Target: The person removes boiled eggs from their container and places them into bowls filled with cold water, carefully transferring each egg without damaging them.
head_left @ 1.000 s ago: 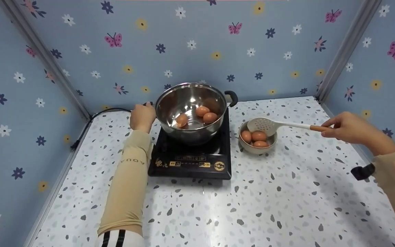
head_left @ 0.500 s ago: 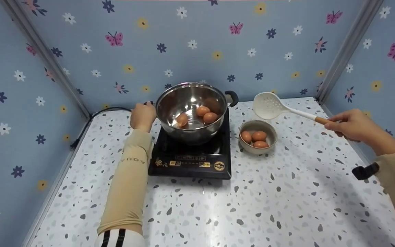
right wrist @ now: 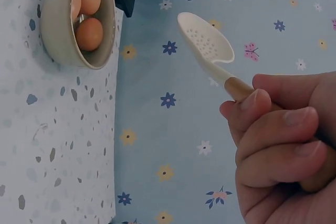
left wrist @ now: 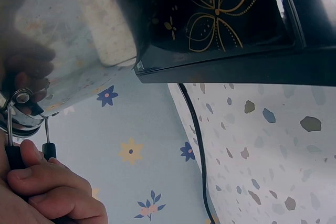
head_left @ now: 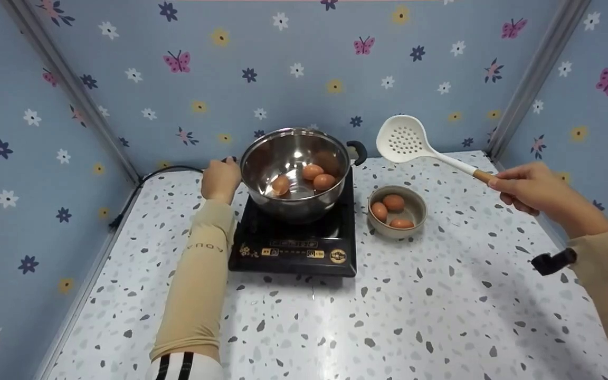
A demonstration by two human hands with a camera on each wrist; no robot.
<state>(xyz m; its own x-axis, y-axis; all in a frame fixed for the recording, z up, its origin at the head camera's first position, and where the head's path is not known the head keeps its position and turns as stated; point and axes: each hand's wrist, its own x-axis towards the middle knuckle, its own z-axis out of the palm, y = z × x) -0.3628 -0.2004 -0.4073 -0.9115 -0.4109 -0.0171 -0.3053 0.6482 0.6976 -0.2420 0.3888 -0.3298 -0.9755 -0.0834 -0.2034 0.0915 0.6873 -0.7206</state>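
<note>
My left hand (head_left: 220,180) grips the left handle (left wrist: 16,157) of a steel pot (head_left: 298,208); the fingers curl round its black grip in the left wrist view. Three brown eggs (head_left: 324,182) lie on the pot's bottom. On the right, my right hand (head_left: 533,190) holds a white slotted spoon (head_left: 403,140) by its wooden end (right wrist: 239,88). The spoon's perforated head is raised, apart from the beige bowl (head_left: 421,224) below it, and carries nothing. Inside that bowl lie three brown eggs (right wrist: 90,34).
Under the pot is a black induction cooker (head_left: 293,264), its cord (head_left: 169,168) running to the left wall. The pot's right handle (head_left: 358,152) juts toward the spoon. Flowered panels (head_left: 304,63) enclose the speckled table (head_left: 399,316) at the back and sides.
The slotted spoon has risen out of the bowl, up and slightly left, with its head now turned to show its holes. One egg in the bowl has shifted. The left hand stays put.
</note>
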